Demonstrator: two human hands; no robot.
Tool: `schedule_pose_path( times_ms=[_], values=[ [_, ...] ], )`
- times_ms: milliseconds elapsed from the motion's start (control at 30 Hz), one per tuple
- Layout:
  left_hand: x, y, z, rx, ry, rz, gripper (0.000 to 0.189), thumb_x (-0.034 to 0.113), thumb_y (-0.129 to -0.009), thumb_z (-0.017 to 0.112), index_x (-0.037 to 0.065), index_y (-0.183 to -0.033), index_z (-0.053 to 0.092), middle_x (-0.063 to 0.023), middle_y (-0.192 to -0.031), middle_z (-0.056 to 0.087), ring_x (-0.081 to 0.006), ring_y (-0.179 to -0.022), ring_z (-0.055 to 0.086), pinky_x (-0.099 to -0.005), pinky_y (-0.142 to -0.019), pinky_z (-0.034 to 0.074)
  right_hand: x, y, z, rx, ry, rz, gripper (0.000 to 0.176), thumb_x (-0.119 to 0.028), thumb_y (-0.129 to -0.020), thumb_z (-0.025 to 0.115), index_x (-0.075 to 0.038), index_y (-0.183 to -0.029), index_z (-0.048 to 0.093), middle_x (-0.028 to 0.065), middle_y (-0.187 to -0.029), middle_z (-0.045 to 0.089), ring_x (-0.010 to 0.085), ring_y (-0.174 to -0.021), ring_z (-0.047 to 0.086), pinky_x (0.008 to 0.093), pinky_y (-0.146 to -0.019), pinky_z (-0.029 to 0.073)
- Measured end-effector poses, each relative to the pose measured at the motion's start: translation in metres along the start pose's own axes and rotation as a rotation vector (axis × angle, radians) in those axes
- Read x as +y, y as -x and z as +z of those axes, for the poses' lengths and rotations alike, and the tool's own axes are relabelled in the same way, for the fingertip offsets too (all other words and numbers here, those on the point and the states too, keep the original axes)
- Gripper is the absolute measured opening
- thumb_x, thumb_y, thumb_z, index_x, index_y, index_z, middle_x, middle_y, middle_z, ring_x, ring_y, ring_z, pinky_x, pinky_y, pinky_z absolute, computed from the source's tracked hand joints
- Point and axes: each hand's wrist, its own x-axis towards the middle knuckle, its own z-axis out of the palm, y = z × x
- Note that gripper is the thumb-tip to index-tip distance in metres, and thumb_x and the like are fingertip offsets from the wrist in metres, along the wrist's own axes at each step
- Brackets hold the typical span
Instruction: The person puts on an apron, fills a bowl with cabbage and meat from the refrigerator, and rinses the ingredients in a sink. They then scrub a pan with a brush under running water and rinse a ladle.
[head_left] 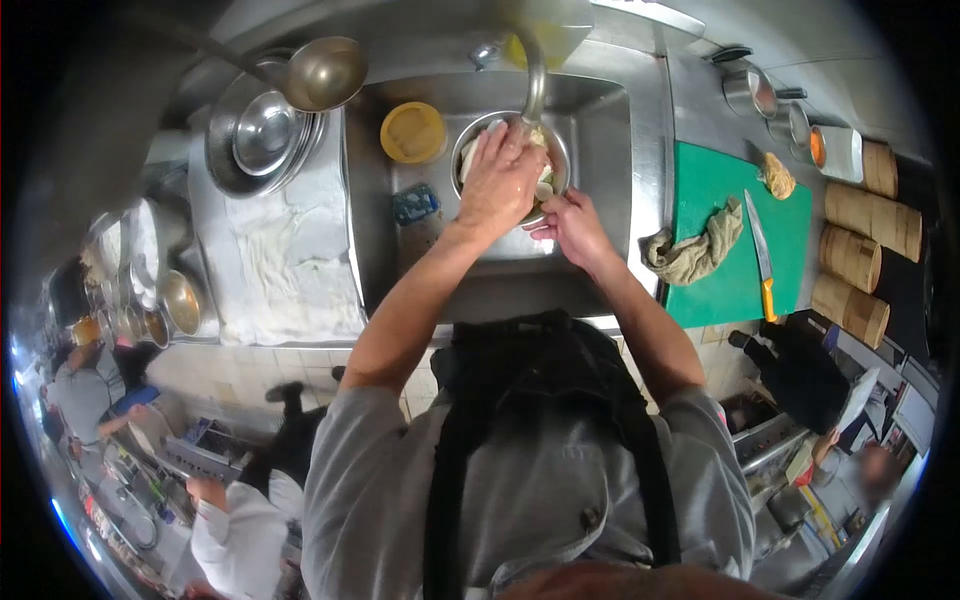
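Note:
A round metal bowl (566, 165) is in the sink under the faucet (537, 85), with pale pieces of food (545, 188) inside that I cannot name exactly. My left hand (498, 178) lies over the bowl, its fingers stretched out across the food and covering much of it. At the bowl's near right rim, my right hand (577, 230) grips the edge with thumb and curled fingers. To the left, inside the sink (400, 270), are a yellow round tub (413, 132) and a blue-green sponge or scouring pad (415, 204).
On the right, a green cutting board (715, 180) holds a crumpled cloth (700, 245), a yellow-handled knife (760, 250) and a tan lump (776, 176). Stacked metal bowls (262, 135) and a large ladle (326, 74) are at left. Other people (245, 530) work behind me.

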Motion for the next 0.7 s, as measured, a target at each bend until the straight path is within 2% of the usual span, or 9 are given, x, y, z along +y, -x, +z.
schedule_pose_path(
  times_ms=[133,233,267,333,367,533,600,633,700],
  values=[
    [-0.021,0.009,-0.009,0.163,0.214,0.105,0.039,0.016,-0.096,0.056,0.005,-0.133,0.056,-0.0233,-0.142,0.052,-0.0408,-0.135,0.044,-0.0583,-0.115,0.028,-0.01,-0.007,0.023,0.002,0.007,-0.011,0.028,-0.004,-0.095,0.052,0.009,-0.119,0.048,0.0201,-0.102,0.066,0.03,-0.081,0.073,0.0351,-0.062,0.061],
    [-0.034,0.012,-0.036,0.527,0.084,-0.176,0.045,0.01,-0.097,0.053,0.005,-0.141,0.049,-0.0247,-0.137,0.055,-0.0399,-0.132,0.049,-0.0503,-0.11,0.038,-0.02,-0.005,0.034,0.018,0.008,-0.042,0.027,-0.003,-0.094,0.053,0.009,-0.118,0.048,0.0207,-0.104,0.065,0.0299,-0.08,0.073,0.0353,-0.063,0.061],
    [-0.039,0.013,-0.035,0.525,0.085,-0.174,0.045,0.01,-0.097,0.053,0.005,-0.141,0.049,-0.0247,-0.137,0.055,-0.0399,-0.132,0.049,-0.0503,-0.11,0.038,-0.022,-0.004,0.034,0.003,0.007,-0.044,0.027,-0.003,-0.094,0.053,0.009,-0.118,0.049,0.0206,-0.104,0.066,0.0299,-0.081,0.073,0.0355,-0.063,0.061],
    [-0.041,0.012,-0.039,0.293,0.76,-0.592,0.043,0.009,-0.099,0.051,0.002,-0.141,0.048,-0.0208,-0.129,0.061,-0.0326,-0.121,0.059,-0.0397,-0.103,0.045,-0.024,-0.003,0.031,-0.011,0.009,-0.046,0.027,-0.003,-0.093,0.054,0.009,-0.117,0.05,0.0205,-0.104,0.066,0.0299,-0.081,0.073,0.0357,-0.064,0.061],
    [-0.041,0.012,-0.039,0.268,0.967,-0.637,0.039,0.01,-0.1,0.051,0.0,-0.138,0.051,-0.0155,-0.121,0.066,-0.0231,-0.109,0.063,-0.0318,-0.096,0.048,-0.026,-0.002,0.028,-0.006,0.005,-0.045,0.028,-0.004,-0.093,0.054,0.009,-0.118,0.05,0.0201,-0.104,0.066,0.03,-0.082,0.073,0.0357,-0.064,0.061],
    [-0.044,-0.007,-0.034,0.202,1.101,-0.532,0.033,0.01,-0.099,0.054,0.0,-0.13,0.059,-0.0135,-0.116,0.067,-0.0191,-0.106,0.062,-0.0322,-0.092,0.049,-0.027,0.013,0.005,0.054,0.087,-0.078,0.032,-0.007,-0.092,0.056,0.009,-0.119,0.052,0.0196,-0.105,0.066,0.03,-0.088,0.073,0.0355,-0.064,0.061],
    [-0.045,-0.02,-0.036,-0.008,1.157,-0.496,0.04,0.016,-0.098,0.058,0.0,-0.134,0.058,-0.012,-0.126,0.064,-0.0168,-0.113,0.058,-0.0316,-0.098,0.045,-0.027,0.017,-0.005,0.009,0.119,-0.011,0.044,-0.011,-0.095,0.059,0.012,-0.131,0.049,0.0217,-0.115,0.065,0.0328,-0.096,0.071,0.041,-0.071,0.061],
    [-0.045,-0.027,-0.034,0.014,1.113,-0.383,0.033,0.016,-0.1,0.054,0.0,-0.129,0.06,-0.0151,-0.111,0.07,-0.0243,-0.101,0.066,-0.0358,-0.087,0.052,-0.03,0.02,-0.004,-0.013,0.114,-0.013,0.043,-0.01,-0.095,0.057,0.013,-0.13,0.049,0.0222,-0.119,0.063,0.0351,-0.098,0.07,0.0428,-0.074,0.061],
    [-0.037,-0.038,-0.042,-0.022,0.853,-0.408,0.037,0.02,-0.1,0.054,0.001,-0.131,0.059,-0.0187,-0.116,0.067,-0.0302,-0.107,0.064,-0.0406,-0.093,0.05,-0.026,0.014,-0.006,-0.001,0.051,-0.001,0.04,-0.009,-0.096,0.056,0.012,-0.129,0.05,0.0225,-0.119,0.063,0.0362,-0.099,0.07,0.0438,-0.075,0.06]
  ],
)
